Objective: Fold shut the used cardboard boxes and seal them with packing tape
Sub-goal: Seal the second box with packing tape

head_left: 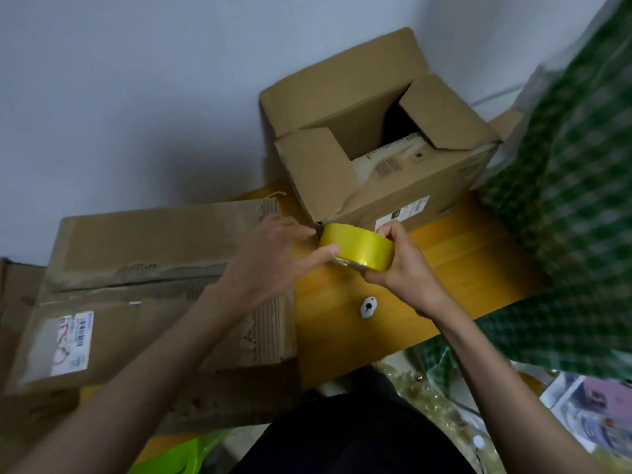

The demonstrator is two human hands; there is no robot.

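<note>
Presently, tape roll [357,246]: a yellow roll is held above the orange table [455,265], just in front of the open box; it is seen tilted, its broad yellow band turned up toward the camera and its long axis run left to right
Right hand [398,260]: fingers are curled round the right end of the roll, thumb on top, so the roll is gripped
Left hand [273,258]: the thumb is pressed on the left face of the roll near its lower edge; the other fingers are seen stretched toward the flat box; whether a tape end is pinched cannot be told
Open box [379,148]: set upright at the back of the table against the wall, its four top flaps raised and splayed; pale packing is visible inside
Flat box [160,289]: laid to the left, flaps folded down, its long axis run left to right, a white label [70,343] on its near side
Small white object [368,306]: laid on the table below the hands
Green checked cloth [564,213]: hung at the right
</note>
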